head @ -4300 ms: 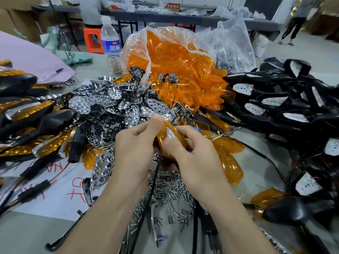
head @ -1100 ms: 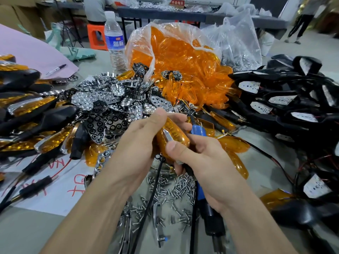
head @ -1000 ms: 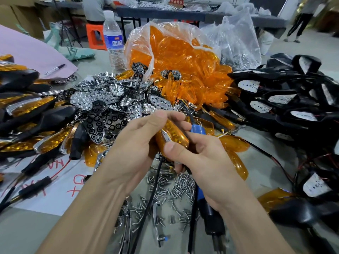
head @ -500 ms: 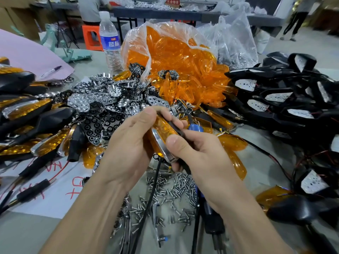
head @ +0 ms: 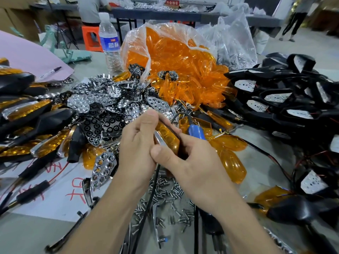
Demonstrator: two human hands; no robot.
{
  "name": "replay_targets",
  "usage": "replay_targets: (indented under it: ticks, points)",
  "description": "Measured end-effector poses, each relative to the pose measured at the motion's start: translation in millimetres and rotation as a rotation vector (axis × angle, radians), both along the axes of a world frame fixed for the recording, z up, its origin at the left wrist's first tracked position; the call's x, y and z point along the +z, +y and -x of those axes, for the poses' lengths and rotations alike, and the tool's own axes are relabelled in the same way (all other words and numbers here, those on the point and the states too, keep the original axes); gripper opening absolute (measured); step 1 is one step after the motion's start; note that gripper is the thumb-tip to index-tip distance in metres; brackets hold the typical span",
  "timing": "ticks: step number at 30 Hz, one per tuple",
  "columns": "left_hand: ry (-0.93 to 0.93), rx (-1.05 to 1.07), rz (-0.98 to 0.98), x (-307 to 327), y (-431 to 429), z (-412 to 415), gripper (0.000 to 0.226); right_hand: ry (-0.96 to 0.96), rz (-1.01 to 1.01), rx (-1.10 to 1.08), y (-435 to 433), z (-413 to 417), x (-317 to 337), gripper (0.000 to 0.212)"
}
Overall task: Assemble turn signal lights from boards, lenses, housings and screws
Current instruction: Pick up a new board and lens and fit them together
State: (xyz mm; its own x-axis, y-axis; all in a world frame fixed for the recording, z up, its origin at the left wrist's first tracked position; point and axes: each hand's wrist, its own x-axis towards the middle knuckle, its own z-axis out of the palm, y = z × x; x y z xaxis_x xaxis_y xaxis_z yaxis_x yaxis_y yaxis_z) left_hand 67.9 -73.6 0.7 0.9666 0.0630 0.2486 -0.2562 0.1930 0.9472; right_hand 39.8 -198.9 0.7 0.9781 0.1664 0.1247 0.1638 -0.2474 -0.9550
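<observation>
Amber plastic, the turn signal (head: 167,137) is pinched between your curled left hand (head: 136,145) and right hand (head: 194,167), above the screws (head: 165,193) on the table (head: 256,156). It's likely light, stiff and slick: grip its edges.

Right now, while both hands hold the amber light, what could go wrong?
The left hand and right hand hold the amber light above the table; if it slips, it may fall among the loose screws. The black cable below the hands runs over those screws and could sweep some away. Loose lenses beside the right hand could be knocked.
</observation>
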Motion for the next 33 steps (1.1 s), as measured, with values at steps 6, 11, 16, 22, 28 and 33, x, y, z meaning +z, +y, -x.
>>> replay_targets:
  ticks: [6, 11, 16, 22, 28, 33]
  points:
    - [0.131, 0.034, -0.020, -4, 6, -5, 0.036, -0.017, -0.092, -0.130, 2, -5, -7, 0.032]
    - [0.172, -0.356, 0.084, -1, 25, -12, 0.051, 0.011, -0.381, -0.149, -2, -10, -7, 0.021]
    - [0.084, -0.339, -0.024, 2, 28, -10, 0.048, 0.011, -0.407, -0.121, -9, -12, -6, 0.029]
    - [0.133, -0.243, -0.034, 4, 23, -8, 0.041, -0.080, -0.280, -0.161, -11, -16, -10, 0.030]
    - [0.157, -0.156, -0.078, 7, 16, -6, 0.042, -0.135, -0.358, -0.078, -11, -12, -9, 0.029]
    - [0.107, -0.163, -0.090, 8, 17, -5, 0.045, 0.011, -0.493, -0.088, -14, -12, -6, 0.045]
